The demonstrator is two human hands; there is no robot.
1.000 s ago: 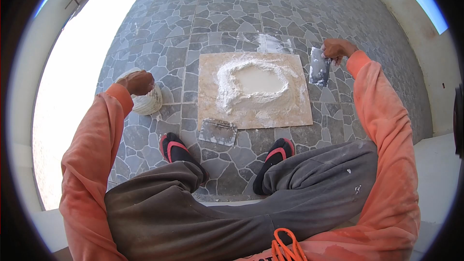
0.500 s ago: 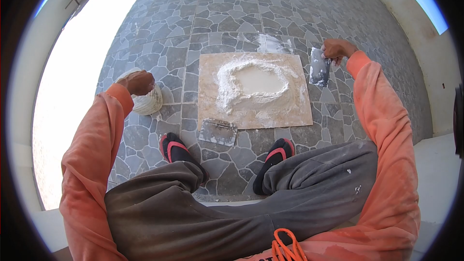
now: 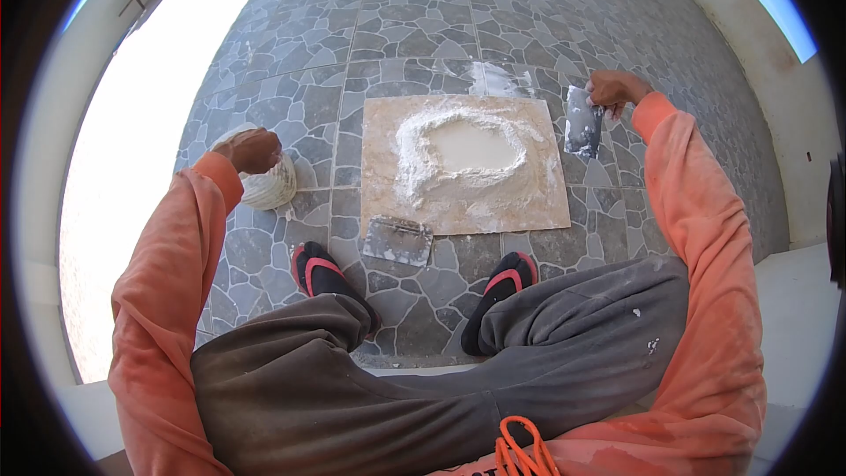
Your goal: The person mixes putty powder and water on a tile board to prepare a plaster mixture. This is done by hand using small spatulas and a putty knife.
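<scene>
My left hand [image 3: 253, 151] is closed at the top of a rounded, whitish container [image 3: 271, 187] on the left; the hand covers much of it. On the right, my right hand [image 3: 617, 91] grips a flat putty scraper [image 3: 582, 126] by its upper end, its blade hanging down and smeared with white. Between the hands lies a tan board [image 3: 548, 204] on the floor. On it, a ring of white powder [image 3: 419, 172] surrounds a pool of whitish liquid [image 3: 473, 147]. A second scraper [image 3: 397, 241], caked with white, rests at the board's near left edge.
Grey stone-patterned tiles [image 3: 423, 13] make up the floor, with a white smear [image 3: 502, 79] beyond the board. My feet, in black and red footwear [image 3: 326, 273], are planted close to the board's near side. A pale wall [image 3: 749, 62] rises on the right.
</scene>
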